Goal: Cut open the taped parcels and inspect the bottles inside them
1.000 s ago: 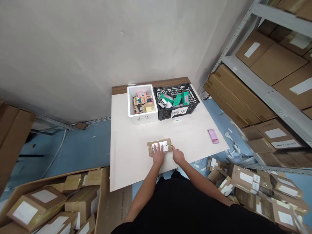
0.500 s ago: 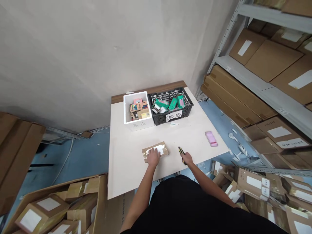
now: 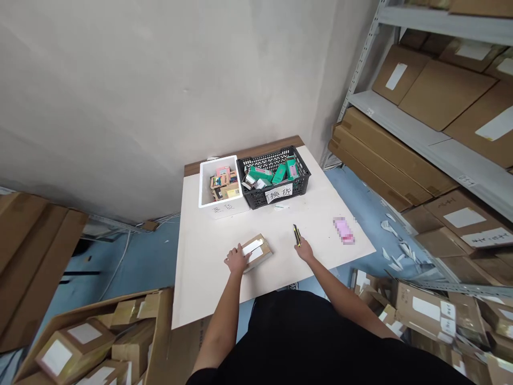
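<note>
A small brown cardboard box (image 3: 258,251) with a white label lies askew on the white table (image 3: 208,289). My left hand (image 3: 236,261) grips its near left end, fingers curled over the edge. My right hand (image 3: 305,249) sits to the right of the box, fingers closed round the near end of a yellow-and-black utility knife (image 3: 296,233), whose blade end points away from me and lies on the table.
At the table's far edge stand a white foam bin (image 3: 204,184) and a black plastic crate (image 3: 301,179), both holding small boxes. A pink item (image 3: 343,230) lies at the right. Shelves of cartons (image 3: 441,101) rise on the right; parcels cover the floor on both sides.
My left hand slid from the box's top to its left end and turned the box askew. My right hand drew the knife away to the right, down onto the table.
</note>
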{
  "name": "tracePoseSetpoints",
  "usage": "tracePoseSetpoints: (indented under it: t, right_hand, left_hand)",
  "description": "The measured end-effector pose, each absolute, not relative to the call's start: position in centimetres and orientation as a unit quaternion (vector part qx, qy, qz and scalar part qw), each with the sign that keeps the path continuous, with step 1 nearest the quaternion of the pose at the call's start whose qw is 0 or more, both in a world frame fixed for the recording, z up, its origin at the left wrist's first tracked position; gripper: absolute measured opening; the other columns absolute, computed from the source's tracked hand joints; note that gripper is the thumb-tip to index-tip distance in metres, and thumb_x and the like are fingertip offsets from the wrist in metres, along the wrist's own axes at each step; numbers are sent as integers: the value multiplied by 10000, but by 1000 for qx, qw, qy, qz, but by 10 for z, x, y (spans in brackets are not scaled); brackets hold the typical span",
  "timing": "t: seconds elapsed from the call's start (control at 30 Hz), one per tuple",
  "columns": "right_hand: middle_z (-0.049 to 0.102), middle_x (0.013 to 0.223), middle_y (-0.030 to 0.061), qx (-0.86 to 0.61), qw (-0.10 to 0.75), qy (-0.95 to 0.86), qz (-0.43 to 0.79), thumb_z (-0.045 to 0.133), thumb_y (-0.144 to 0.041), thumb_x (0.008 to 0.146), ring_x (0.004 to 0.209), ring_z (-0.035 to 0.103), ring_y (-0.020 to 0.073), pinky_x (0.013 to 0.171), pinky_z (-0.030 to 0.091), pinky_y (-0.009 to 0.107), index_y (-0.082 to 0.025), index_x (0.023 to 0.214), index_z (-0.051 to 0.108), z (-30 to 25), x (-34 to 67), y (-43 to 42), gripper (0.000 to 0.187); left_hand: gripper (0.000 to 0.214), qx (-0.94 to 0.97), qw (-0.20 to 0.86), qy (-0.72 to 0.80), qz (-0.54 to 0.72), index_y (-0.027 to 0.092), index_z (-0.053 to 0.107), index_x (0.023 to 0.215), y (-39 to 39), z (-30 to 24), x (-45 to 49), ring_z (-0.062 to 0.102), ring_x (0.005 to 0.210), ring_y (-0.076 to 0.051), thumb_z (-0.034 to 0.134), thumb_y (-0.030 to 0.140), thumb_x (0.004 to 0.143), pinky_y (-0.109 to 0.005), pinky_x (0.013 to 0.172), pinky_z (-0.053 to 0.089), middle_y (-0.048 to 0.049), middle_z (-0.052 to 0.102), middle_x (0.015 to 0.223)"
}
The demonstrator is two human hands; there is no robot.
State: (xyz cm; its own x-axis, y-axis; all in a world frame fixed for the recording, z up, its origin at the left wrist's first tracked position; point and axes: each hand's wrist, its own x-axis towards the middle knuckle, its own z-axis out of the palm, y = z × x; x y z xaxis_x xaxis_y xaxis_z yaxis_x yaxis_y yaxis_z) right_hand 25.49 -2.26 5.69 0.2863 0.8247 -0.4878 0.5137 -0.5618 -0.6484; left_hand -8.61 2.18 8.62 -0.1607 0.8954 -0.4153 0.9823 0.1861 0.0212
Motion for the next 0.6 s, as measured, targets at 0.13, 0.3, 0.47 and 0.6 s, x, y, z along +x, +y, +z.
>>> tracePoseSetpoints:
  t: [0.13, 0.3, 0.47, 0.6]
  right_hand:
    - [591, 1532, 128, -650, 174, -586, 452, 604, -255, 951, 1264, 668, 261, 1084, 519, 394, -261, 1632, 441, 59, 203, -33, 700]
    - [179, 1787, 113, -599, 54, -700, 387, 657, -161, 876, 1559, 359, 366, 1182, 428, 469, -229, 1612, 474, 75, 141, -33, 762]
    - [247, 1766, 137, -642, 11, -677, 360, 591, -208, 961, 1375, 577, 356, 1071, 504, 450, -198, 1432, 650, 95, 134, -7, 475]
    - [399, 1696, 158, -650, 20, -674, 350, 512, -324, 1042, 1246, 663, 317, 1026, 523, 413, -179, 1300, 703, 100, 134, 4, 352]
  left_hand:
    - [762, 621, 119, 761, -147, 106, 398, 1616, 5, 88, -51, 582, 1295, -411, 339, 608, 1045, -536, 1030, 426, -290, 615, 1419]
    - [691, 606, 142, 767, -152, 5, 552, 1473, -3, 95, -11, 718, 1148, -377, 263, 501, 1087, -488, 1010, 479, -313, 717, 1196]
    - [660, 619, 199, 744, -154, 88, 712, 1238, 2, 108, -18, 742, 1123, -340, 211, 493, 1094, -429, 951, 542, -255, 764, 1120]
    - [674, 629, 217, 733, -142, 121, 768, 1142, 3, 113, -31, 731, 1153, -348, 204, 487, 1094, -432, 978, 538, -242, 775, 1147]
